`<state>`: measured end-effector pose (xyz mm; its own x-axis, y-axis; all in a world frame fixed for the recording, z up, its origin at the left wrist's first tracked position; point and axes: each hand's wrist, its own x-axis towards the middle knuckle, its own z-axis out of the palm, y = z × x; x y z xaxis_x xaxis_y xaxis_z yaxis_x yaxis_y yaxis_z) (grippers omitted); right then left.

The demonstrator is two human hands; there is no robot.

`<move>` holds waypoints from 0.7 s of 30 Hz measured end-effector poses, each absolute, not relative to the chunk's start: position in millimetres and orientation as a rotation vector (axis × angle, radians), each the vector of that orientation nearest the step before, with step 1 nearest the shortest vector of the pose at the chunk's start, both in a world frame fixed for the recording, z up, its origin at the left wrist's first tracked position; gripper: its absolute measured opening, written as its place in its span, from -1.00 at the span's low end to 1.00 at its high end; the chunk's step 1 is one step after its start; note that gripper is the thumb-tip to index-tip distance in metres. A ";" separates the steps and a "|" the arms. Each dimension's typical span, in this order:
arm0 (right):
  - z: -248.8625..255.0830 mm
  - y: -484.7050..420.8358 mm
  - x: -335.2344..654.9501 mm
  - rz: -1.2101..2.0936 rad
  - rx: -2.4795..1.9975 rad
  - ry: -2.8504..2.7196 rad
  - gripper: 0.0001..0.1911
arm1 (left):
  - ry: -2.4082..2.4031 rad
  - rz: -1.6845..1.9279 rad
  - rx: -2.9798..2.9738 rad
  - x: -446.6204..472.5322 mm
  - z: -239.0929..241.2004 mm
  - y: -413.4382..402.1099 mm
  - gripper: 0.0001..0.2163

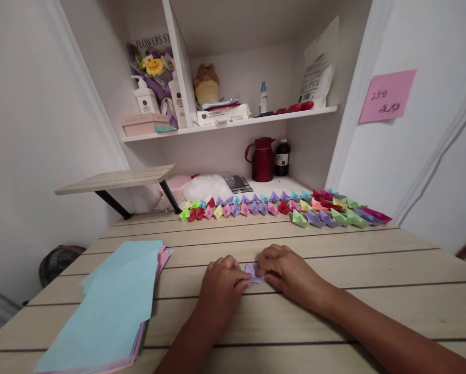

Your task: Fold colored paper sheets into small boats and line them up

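A small folded piece of purple paper [253, 273] lies at the middle of the wooden table [314, 332], between my two hands. My left hand [224, 283] pinches its left side, thumb and fingers closed together. On the right side, my right hand [281, 267] grips the same paper with curled fingers, which cover part of it. Beyond the hands, several folded paper boats [236, 209] in many colours stand in rows along the table's far side. To the left rests a stack of coloured paper [111, 301] with light blue sheets on top.
A small raised wooden stand [116, 178] on black legs is at the back left. Behind the boats, a red jug [262, 160] and a dark bottle [282, 158] stand under a white shelf [233, 123] holding bottles and packets. A pink note [387, 97] hangs on the right wall.
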<state>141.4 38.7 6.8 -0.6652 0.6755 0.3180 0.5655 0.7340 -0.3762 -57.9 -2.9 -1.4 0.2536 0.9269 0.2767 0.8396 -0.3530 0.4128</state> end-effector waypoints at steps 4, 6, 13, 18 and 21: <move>4.5 41.1 141.9 0.438 -0.933 -2.478 -0.89 | 1.657 0.832 2.064 -58.2 -0.2 2.0 -0.90; 1.2 43.7 141.4 0.490 -0.950 -2.443 -0.90 | 1.674 0.874 1.956 -57.2 0.7 2.7 -0.92; -9.1 52.9 135.7 0.446 -1.040 -2.366 -0.85 | 1.851 0.853 1.889 -50.9 7.0 -0.2 -0.87; -5.2 49.5 131.4 0.397 -1.100 -2.396 -0.87 | 1.912 0.868 1.909 -47.6 3.2 0.5 -0.87; -2.6 44.8 128.5 0.325 -1.157 -2.414 -0.88 | 1.946 0.862 1.937 -46.7 -2.0 1.7 -0.88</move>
<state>128.5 44.8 -2.6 -0.5526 0.7826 0.2867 0.6789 0.6222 -0.3898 -46.7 1.7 -2.0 -0.0752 0.9726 0.2199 0.8165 -0.0666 0.5735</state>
